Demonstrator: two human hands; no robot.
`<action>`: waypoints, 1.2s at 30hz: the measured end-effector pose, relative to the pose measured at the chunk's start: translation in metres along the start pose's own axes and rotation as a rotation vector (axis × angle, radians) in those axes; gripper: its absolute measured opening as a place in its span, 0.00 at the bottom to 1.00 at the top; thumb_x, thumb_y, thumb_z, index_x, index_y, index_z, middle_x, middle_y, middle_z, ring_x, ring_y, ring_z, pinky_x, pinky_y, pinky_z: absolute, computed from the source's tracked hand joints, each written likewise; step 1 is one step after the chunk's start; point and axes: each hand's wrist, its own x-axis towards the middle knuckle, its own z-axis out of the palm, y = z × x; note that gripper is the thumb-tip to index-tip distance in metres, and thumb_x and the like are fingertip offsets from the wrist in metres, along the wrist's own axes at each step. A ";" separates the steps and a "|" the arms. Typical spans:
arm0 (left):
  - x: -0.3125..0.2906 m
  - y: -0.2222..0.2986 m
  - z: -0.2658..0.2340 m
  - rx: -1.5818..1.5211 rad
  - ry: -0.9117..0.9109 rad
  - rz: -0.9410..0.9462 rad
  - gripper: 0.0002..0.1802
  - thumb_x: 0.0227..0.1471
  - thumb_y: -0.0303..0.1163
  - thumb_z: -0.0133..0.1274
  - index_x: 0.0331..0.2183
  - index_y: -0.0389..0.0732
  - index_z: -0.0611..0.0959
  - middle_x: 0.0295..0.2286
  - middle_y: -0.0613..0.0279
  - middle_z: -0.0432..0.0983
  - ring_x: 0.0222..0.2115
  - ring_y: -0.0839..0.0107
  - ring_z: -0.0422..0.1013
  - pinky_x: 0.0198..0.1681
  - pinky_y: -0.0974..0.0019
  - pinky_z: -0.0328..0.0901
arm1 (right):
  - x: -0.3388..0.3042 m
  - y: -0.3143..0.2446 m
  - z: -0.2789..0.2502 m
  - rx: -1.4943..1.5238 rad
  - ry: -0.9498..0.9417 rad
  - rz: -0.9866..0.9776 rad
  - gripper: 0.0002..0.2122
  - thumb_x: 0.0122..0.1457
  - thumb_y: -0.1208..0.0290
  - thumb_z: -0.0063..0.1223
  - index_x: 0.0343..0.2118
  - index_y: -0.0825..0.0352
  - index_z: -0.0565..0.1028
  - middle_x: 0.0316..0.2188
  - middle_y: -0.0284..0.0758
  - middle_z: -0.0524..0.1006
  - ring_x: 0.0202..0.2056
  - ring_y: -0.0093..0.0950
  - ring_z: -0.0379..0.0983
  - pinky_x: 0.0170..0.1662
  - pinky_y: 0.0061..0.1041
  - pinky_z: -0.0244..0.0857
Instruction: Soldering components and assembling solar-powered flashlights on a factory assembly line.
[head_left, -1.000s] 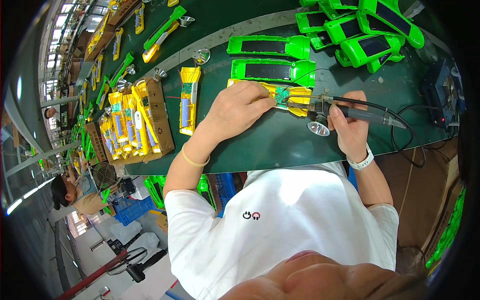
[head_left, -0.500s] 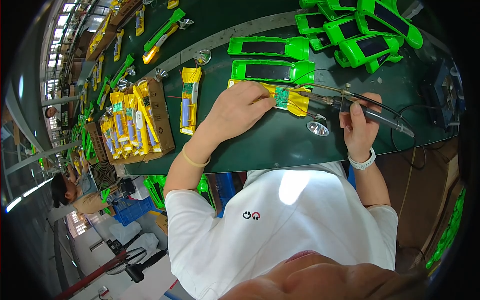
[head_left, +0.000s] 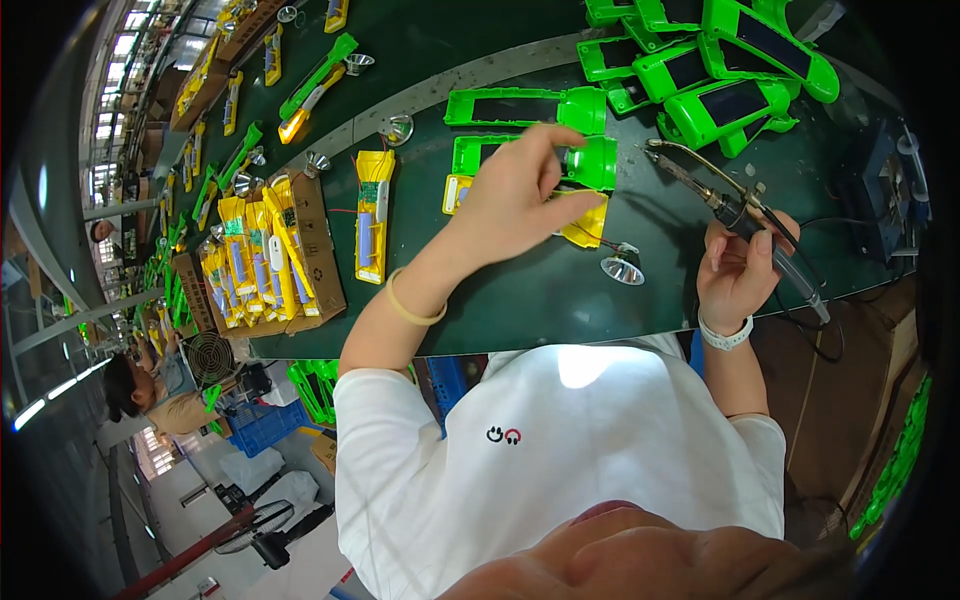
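Observation:
My right hand (head_left: 738,275) grips a soldering iron with a dark handle (head_left: 793,275) and a thin metal feed tube along it. Its tip points up and left, apart from the work. Over the nearer of two green plastic housings (head_left: 598,163) hovers my left hand (head_left: 515,195), open, thumb and forefinger spread. Whether its fingertips touch the housing I cannot tell. Beneath that hand lies a yellow holder (head_left: 588,222), mostly hidden, including its circuit board. A small silver reflector (head_left: 622,270) sits beside the holder's right end, with thin wires at it.
Another yellow holder (head_left: 371,225) lies left of my arm, near a cardboard box (head_left: 318,240) packed with more. Green housings with dark panels (head_left: 720,100) are heaped at the far right. A dark blue device (head_left: 875,175) stands at the right edge. People work at far left.
My left hand has lifted off the circuit board and moved up and right over the nearer housing, its fingers spreading. The soldering iron has drawn back to the right, away from the yellow holder.

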 end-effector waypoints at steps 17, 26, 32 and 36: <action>-0.010 -0.036 0.004 0.251 0.002 0.246 0.05 0.39 0.23 0.53 0.25 0.39 0.75 0.23 0.59 0.70 0.28 0.60 0.66 0.30 0.62 0.63 | -0.001 0.000 0.001 -0.158 -0.214 0.255 0.12 0.53 0.75 0.51 0.34 0.67 0.58 0.21 0.33 0.67 0.16 0.18 0.62 0.18 0.16 0.58; -0.006 -0.025 0.001 0.407 -0.035 0.268 0.06 0.37 0.22 0.53 0.24 0.39 0.76 0.23 0.59 0.70 0.27 0.60 0.66 0.30 0.62 0.63 | -0.003 0.013 0.004 -0.290 -0.306 0.267 0.13 0.52 0.79 0.51 0.35 0.67 0.59 0.23 0.31 0.67 0.20 0.14 0.64 0.21 0.12 0.59; -0.005 -0.025 0.001 0.459 -0.044 0.287 0.05 0.36 0.23 0.53 0.24 0.39 0.76 0.22 0.59 0.69 0.27 0.60 0.66 0.29 0.62 0.63 | 0.000 0.018 0.008 -0.265 -0.300 0.358 0.13 0.51 0.79 0.54 0.36 0.67 0.61 0.26 0.30 0.67 0.21 0.14 0.63 0.21 0.12 0.58; -0.005 -0.026 0.002 0.476 -0.032 0.286 0.05 0.37 0.24 0.53 0.24 0.39 0.75 0.22 0.58 0.69 0.26 0.59 0.66 0.30 0.62 0.63 | -0.001 0.014 0.006 -0.343 -0.248 0.269 0.12 0.51 0.79 0.53 0.35 0.67 0.61 0.25 0.31 0.66 0.19 0.15 0.63 0.20 0.13 0.58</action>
